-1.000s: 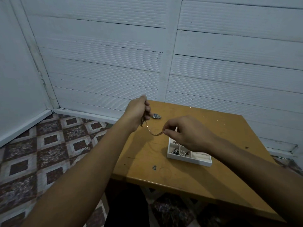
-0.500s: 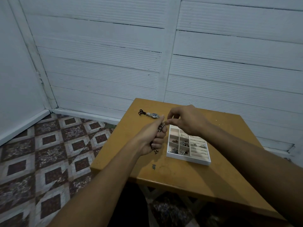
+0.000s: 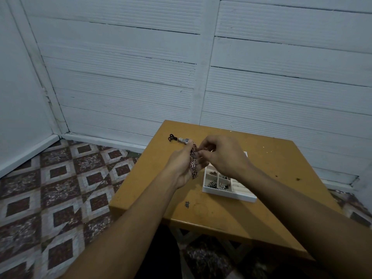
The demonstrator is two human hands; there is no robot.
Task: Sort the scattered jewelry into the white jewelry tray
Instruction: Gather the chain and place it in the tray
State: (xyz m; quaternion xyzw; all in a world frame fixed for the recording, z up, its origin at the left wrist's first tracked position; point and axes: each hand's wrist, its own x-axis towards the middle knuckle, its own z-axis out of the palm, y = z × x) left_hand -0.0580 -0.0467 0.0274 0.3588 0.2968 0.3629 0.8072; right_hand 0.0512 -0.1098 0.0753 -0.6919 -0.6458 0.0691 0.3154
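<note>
A coppery link chain (image 3: 193, 166) lies doubled in several strands across the upturned left hand (image 3: 181, 168), whose fingers curl loosely around it. The right hand (image 3: 225, 158) pinches the chain's upper end between thumb and fingertips. Both hover above the wooden table (image 3: 281, 178), at about ten o'clock from the white jewelry tray (image 3: 227, 195). The tray's near compartments already hold small dark and pearly pieces. The likely trouble is tangling: the loose strands could knot as they are gathered, or a loop could slide off the palm and drop to the table or past its left edge onto the floor. A silver-toned piece on a black cord (image 3: 183, 140) waits at eleven o'clock from the tray. The only writing is an inked hash mark (image 3: 187, 204) at seven o'clock from the tray; no brand is legible.
</note>
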